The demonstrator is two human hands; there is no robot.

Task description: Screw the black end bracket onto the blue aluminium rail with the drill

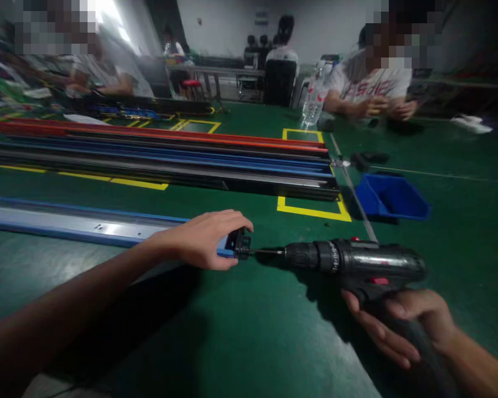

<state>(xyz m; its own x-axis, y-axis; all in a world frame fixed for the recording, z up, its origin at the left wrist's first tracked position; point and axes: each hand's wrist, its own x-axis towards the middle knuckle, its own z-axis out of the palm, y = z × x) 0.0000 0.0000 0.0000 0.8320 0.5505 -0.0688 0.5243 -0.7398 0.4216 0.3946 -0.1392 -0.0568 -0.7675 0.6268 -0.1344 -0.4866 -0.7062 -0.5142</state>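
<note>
My left hand (203, 240) clamps the blue rail's (87, 224) end; at three o'clock, my right hand (398, 326) grips the drill (357, 262).

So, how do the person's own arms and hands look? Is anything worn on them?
Both forearms are bare up to the picture's edge: no sleeves show. The left hand and the right hand carry no gloves, and no ring, watch or band is visible on them.

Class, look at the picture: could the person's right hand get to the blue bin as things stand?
Probably not at once: the right hand is wrapped around the drill. The green table between it and the blue bin lies bare.
</note>
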